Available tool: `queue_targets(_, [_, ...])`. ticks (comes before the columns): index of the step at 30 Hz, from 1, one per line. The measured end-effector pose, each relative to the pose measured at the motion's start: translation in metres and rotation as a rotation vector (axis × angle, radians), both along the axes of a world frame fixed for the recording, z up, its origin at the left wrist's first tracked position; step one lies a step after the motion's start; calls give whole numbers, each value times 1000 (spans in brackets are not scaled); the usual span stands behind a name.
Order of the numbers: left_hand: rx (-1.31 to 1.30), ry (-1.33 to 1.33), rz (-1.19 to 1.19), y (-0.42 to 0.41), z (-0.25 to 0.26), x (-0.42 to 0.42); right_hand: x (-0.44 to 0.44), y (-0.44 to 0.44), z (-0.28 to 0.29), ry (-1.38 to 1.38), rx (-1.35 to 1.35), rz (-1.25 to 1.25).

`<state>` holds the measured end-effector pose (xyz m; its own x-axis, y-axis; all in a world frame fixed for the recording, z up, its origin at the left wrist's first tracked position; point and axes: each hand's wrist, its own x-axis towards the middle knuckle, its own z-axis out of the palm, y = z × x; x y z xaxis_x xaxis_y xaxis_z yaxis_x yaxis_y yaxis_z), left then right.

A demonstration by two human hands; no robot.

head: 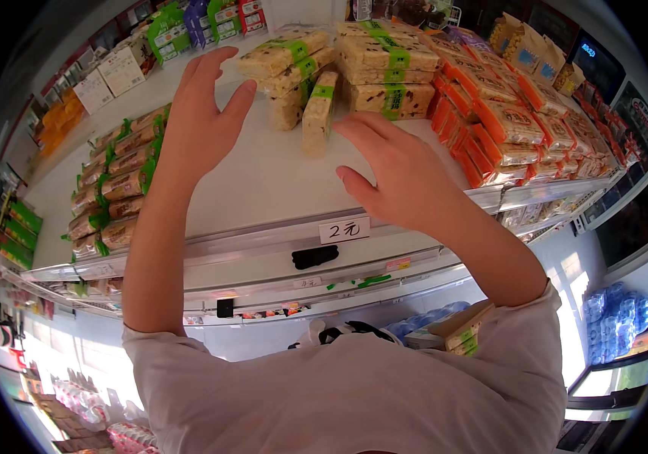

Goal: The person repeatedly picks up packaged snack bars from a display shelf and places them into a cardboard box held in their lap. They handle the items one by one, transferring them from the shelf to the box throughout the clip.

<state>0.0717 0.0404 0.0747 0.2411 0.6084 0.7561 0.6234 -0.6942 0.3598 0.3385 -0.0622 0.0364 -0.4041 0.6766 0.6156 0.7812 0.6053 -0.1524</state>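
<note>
Over the white shelf top point(244, 198), my left hand point(205, 108) is raised with its fingers apart and holds nothing, left of a leaning stack of green-banded puffed-grain cakes point(284, 57). My right hand point(386, 164) is empty, thumb and fingers spread; its fingertips are close to the right side of a single packaged cake point(318, 113) standing on its narrow edge. Whether they touch it cannot be told. Behind my right hand lies a neater stack of the same cakes point(389, 71).
Orange-wrapped snack packs point(505, 125) are piled at right. Wrapped rolls with green ties point(125, 181) stand in rows at left, with white boxes point(121, 71) behind. A handwritten price card point(344, 229) hangs on the front rail. An open carton point(460, 329) is below, near my body.
</note>
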Motion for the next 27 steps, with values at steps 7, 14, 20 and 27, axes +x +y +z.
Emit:
queue_targets(7, [-848, -547, 6, 112, 0, 29, -43, 114, 25, 91, -417, -333])
queue_targets(14, [-1108, -721, -355, 105, -16, 32, -35, 135, -2, 286, -405, -254])
queue_targets(20, [-1014, -916, -366, 103, -29, 34, -42, 117, 10, 201, -510, -243])
queue_targets(27, [-724, -1072, -325, 104, -25, 28, -38, 126, -4, 114, -440, -272])
